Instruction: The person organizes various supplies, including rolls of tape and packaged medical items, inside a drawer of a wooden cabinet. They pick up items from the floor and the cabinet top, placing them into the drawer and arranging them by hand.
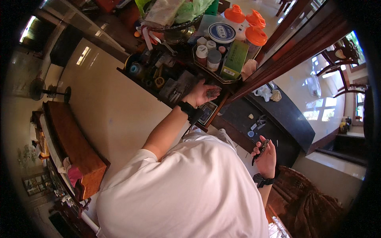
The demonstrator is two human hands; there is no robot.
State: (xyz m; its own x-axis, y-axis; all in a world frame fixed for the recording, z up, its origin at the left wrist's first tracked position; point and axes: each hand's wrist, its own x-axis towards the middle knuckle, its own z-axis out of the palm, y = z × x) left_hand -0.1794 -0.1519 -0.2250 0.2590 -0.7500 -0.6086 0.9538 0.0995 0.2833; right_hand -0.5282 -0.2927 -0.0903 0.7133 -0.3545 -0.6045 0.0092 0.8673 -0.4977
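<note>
My left hand (202,92) is inside the open drawer (138,79), palm up. A small dark see-through piece (212,93), perhaps plastic, rests in its curled fingers. Beside that hand lies a clear plastic case (175,90) with slim metal pieces in it. A yellow-handled tool (159,81) and a roll of tape (134,69) sit further left in the drawer. Off to the right, my right hand (266,156) grips a small dark hand tool (262,150) that looks like pliers or clippers. Its jaws are too small to make out.
Above the drawer stands a tray (212,73) with several bottles and a green box (235,59). Orange-lidded jars (256,35) are behind it. A wooden post (285,55) rises at the right. Small items lie on a dark bench (238,116).
</note>
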